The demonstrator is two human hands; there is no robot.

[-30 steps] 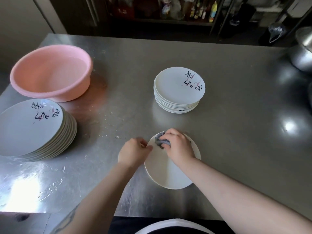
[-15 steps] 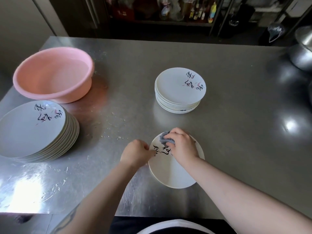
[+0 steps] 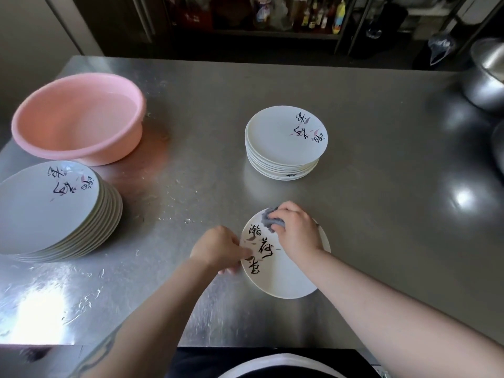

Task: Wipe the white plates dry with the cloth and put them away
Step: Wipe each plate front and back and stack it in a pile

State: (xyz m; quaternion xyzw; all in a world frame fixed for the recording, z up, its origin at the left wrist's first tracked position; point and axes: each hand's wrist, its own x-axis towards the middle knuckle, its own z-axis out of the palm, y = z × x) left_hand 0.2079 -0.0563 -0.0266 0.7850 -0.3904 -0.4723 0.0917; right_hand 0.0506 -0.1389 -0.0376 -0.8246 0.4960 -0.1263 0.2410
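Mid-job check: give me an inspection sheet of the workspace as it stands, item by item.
Surface: steel table, water droplets and smears left of centre.
Job's things: plate tilted in hand, printed face up; grey cloth on its far edge; left stack; centre stack.
Clutter: pink basin, far left; metal pot, far right.
Hands: left hand grips the plate's left rim; right hand presses the cloth.
Cables: nothing seen.
Surroundings: dark shelf with bottles behind the table.
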